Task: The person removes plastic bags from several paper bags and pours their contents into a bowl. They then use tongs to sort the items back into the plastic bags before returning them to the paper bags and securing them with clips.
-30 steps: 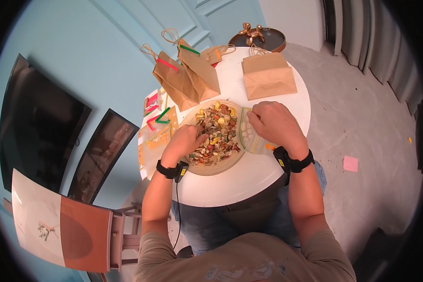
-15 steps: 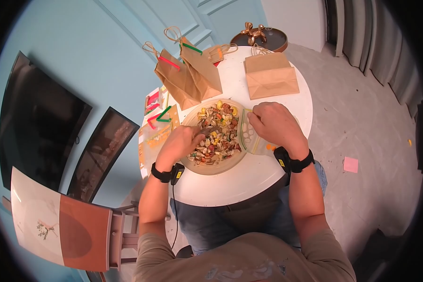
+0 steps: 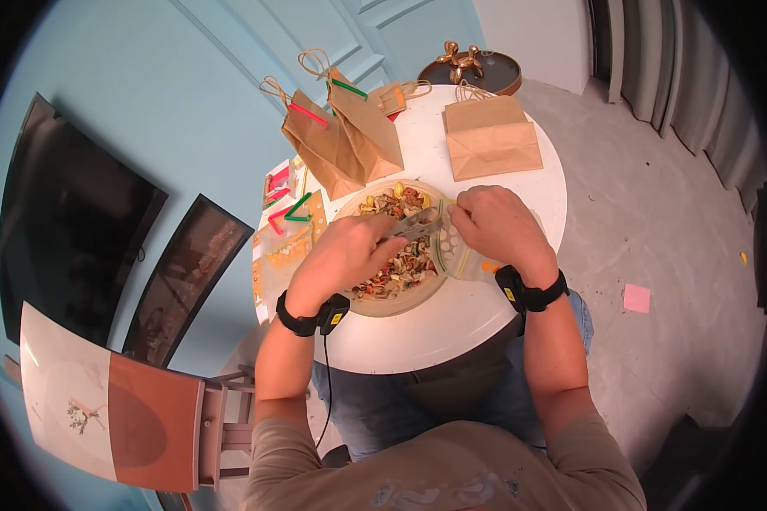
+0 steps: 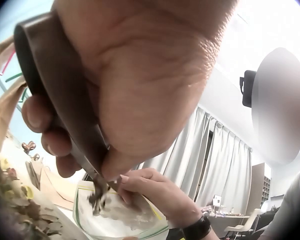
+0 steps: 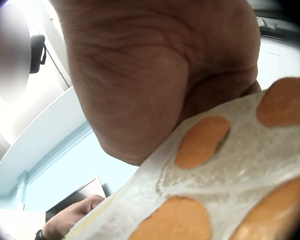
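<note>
My left hand point(image 3: 343, 255) grips metal tongs point(image 3: 418, 226), whose tips reach the mouth of a zip bag point(image 3: 463, 260). In the left wrist view, the bent back of the tongs point(image 4: 60, 75) shows beside the palm, and small dark bits point(image 4: 97, 197) are at the tips. My right hand point(image 3: 503, 223) pinches the bag's upper edge, so its mouth gapes towards the bowl. Orange round spots point(image 5: 202, 142) mark the whitish bag in the right wrist view. Under the left hand stands a wide bowl point(image 3: 383, 310) of mixed dried pieces point(image 3: 400, 271), in brown, yellow, red and green.
Two upright paper bags point(image 3: 337, 140) with red and green strips stand at the back left of the round white table point(image 3: 418, 349). Another paper bag point(image 3: 493, 149) lies at the back right. Patterned packets point(image 3: 285, 251) and bent coloured strips point(image 3: 294, 209) lie at the left edge.
My left hand has lifted the tongs out of the mix and moved them right to the bag's mouth. The right hand and bag have hardly moved.
</note>
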Action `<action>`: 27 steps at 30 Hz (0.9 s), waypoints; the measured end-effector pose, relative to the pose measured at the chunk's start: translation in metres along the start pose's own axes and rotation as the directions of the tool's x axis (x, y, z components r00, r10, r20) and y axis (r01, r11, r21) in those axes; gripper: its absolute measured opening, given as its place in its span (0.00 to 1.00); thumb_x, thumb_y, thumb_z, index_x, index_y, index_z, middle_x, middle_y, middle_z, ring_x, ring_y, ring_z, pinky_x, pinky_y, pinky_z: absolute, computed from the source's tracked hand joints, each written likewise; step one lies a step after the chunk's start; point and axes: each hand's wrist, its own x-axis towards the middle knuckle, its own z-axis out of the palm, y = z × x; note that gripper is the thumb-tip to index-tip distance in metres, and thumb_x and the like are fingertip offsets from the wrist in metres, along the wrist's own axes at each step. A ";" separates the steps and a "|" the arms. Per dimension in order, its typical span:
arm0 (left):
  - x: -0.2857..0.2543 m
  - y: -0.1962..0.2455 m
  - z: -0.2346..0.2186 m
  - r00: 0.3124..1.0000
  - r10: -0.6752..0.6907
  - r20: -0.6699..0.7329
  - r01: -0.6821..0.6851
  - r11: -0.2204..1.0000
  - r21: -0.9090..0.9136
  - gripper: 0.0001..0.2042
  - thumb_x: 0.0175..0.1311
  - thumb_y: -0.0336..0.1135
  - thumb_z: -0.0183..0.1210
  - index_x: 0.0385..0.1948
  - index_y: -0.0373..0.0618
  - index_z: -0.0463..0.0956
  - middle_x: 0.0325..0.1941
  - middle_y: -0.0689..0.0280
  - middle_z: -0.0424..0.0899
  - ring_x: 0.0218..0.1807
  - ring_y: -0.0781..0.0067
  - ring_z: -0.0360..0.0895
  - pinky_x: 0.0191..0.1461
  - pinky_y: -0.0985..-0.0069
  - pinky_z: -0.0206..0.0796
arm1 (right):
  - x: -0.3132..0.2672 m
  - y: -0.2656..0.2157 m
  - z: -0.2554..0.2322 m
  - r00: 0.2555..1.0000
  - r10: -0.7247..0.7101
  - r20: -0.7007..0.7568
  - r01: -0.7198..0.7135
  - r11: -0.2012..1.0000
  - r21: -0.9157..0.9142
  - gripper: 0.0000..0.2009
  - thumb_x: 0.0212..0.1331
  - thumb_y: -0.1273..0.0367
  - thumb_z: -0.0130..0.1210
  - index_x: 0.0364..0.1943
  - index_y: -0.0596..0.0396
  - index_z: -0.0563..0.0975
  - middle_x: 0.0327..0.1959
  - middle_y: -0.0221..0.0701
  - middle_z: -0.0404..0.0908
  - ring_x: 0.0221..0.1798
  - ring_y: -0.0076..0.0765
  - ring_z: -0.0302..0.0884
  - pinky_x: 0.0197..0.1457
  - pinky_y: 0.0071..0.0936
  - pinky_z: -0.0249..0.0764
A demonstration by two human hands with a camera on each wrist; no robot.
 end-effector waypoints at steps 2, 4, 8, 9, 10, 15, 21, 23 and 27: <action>0.004 0.009 -0.002 1.000 -0.012 0.010 0.012 0.999 -0.041 0.15 0.77 0.42 0.68 0.43 0.34 0.85 0.35 0.42 0.86 0.40 0.34 0.84 0.44 0.50 0.74 | 0.000 -0.001 -0.003 1.000 0.018 -0.009 -0.018 1.000 0.002 0.17 0.72 0.66 0.56 0.29 0.64 0.87 0.31 0.53 0.87 0.39 0.64 0.87 0.50 0.55 0.82; 0.004 0.001 0.001 1.000 0.000 -0.018 0.000 1.000 0.002 0.16 0.78 0.43 0.67 0.46 0.34 0.84 0.37 0.42 0.87 0.42 0.34 0.85 0.45 0.50 0.74 | -0.001 0.000 -0.007 0.999 0.043 -0.014 -0.043 0.999 0.007 0.17 0.72 0.66 0.56 0.30 0.64 0.87 0.32 0.53 0.87 0.40 0.64 0.88 0.51 0.55 0.82; 0.005 -0.026 0.014 0.998 -0.057 -0.015 0.058 0.996 0.075 0.18 0.80 0.45 0.65 0.50 0.34 0.83 0.40 0.41 0.88 0.45 0.33 0.86 0.48 0.48 0.75 | -0.002 0.004 -0.013 0.997 0.067 -0.028 -0.066 0.998 0.011 0.17 0.72 0.65 0.56 0.30 0.65 0.87 0.33 0.53 0.87 0.42 0.64 0.87 0.53 0.55 0.82; 0.007 -0.033 0.020 0.997 -0.072 0.001 0.072 0.993 0.094 0.18 0.81 0.45 0.65 0.50 0.34 0.83 0.41 0.41 0.89 0.46 0.33 0.86 0.48 0.48 0.76 | -0.003 0.004 -0.014 0.997 0.073 -0.029 -0.073 0.997 0.008 0.17 0.72 0.65 0.56 0.30 0.65 0.87 0.33 0.54 0.87 0.42 0.63 0.87 0.53 0.55 0.82; 0.009 -0.041 0.028 0.996 -0.087 0.016 0.085 0.990 0.113 0.18 0.81 0.46 0.64 0.50 0.35 0.83 0.41 0.42 0.89 0.46 0.33 0.87 0.49 0.48 0.76 | -0.003 0.004 -0.016 0.996 0.080 -0.031 -0.080 0.997 0.005 0.17 0.73 0.65 0.56 0.30 0.66 0.87 0.33 0.54 0.87 0.42 0.63 0.87 0.54 0.55 0.81; 0.014 -0.051 0.067 0.995 -0.100 0.023 0.096 0.984 0.152 0.19 0.82 0.48 0.62 0.48 0.37 0.84 0.39 0.42 0.90 0.46 0.33 0.88 0.50 0.45 0.78 | -0.004 0.007 -0.018 0.996 0.077 -0.037 -0.077 0.997 0.009 0.17 0.73 0.66 0.56 0.30 0.66 0.86 0.33 0.53 0.87 0.42 0.63 0.87 0.54 0.54 0.82; 0.008 -0.049 0.067 0.968 -0.245 0.060 0.217 0.930 0.295 0.20 0.79 0.51 0.64 0.47 0.37 0.84 0.35 0.43 0.90 0.42 0.33 0.89 0.48 0.43 0.79 | -0.004 0.007 -0.019 0.997 0.079 -0.025 -0.079 0.997 0.002 0.17 0.72 0.66 0.56 0.29 0.66 0.86 0.33 0.53 0.87 0.41 0.63 0.87 0.53 0.55 0.82; 0.003 -0.053 0.063 0.963 -0.255 0.092 0.217 0.927 0.305 0.21 0.78 0.51 0.65 0.47 0.36 0.84 0.34 0.43 0.90 0.42 0.33 0.89 0.48 0.43 0.79 | -0.003 0.007 -0.017 0.997 0.072 -0.022 -0.072 0.997 -0.008 0.17 0.72 0.66 0.56 0.29 0.65 0.86 0.33 0.53 0.87 0.41 0.63 0.87 0.52 0.55 0.82; -0.001 -0.059 0.064 0.967 -0.245 0.069 0.222 0.945 0.240 0.21 0.79 0.50 0.65 0.47 0.36 0.83 0.32 0.44 0.90 0.42 0.34 0.89 0.48 0.44 0.80 | -0.003 0.006 -0.015 0.998 0.062 -0.014 -0.063 0.998 -0.016 0.17 0.72 0.66 0.56 0.29 0.65 0.86 0.32 0.53 0.87 0.40 0.64 0.87 0.52 0.55 0.82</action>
